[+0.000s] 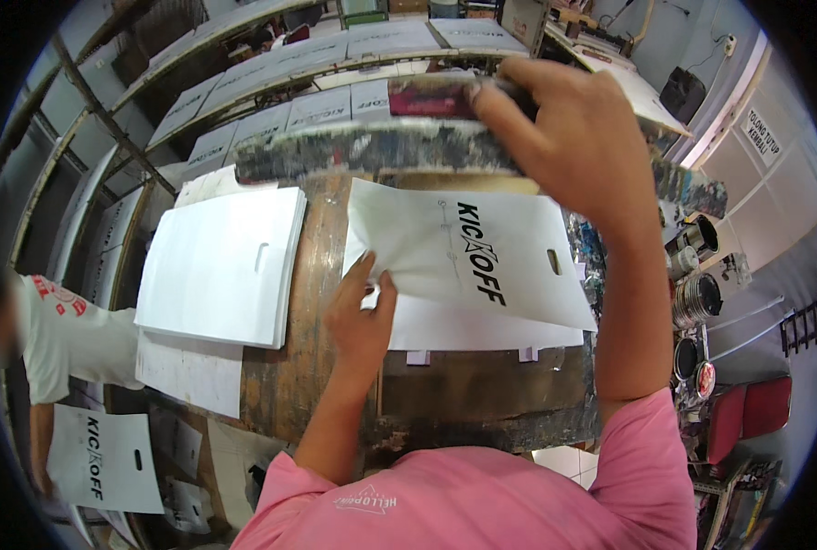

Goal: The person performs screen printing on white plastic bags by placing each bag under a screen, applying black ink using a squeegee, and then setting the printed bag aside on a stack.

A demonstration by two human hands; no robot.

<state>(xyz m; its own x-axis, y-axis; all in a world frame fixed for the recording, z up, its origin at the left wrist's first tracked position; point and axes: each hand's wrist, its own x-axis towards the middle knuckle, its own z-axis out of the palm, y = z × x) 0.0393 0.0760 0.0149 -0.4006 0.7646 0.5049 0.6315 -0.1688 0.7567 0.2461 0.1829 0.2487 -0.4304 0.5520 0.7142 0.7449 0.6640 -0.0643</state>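
A white bag [408, 238] with black print and an oval handle slot lies on the wooden work table [280, 376]. Its left edge is bent up where my left hand [364, 307] pinches it between thumb and fingers. Beneath its near edge shows a plain white sheet [482, 332]. My right hand [574, 137] is raised at the far side, closed round an ink-stained bar that looks like a squeegee [431, 99], partly magenta. Just under that hand, the long paint-crusted edge of a screen-printing frame [353, 151] stands lifted above the bag's far side, smeared by motion.
A stack of plain white bags [216, 266] sits left of the bag. At lower left a person [78, 330] holds another printed bag [106, 458]. Racks with printed bags [317, 108] stand beyond. Paint cans [697, 298] and a red chair [748, 417] are at right.
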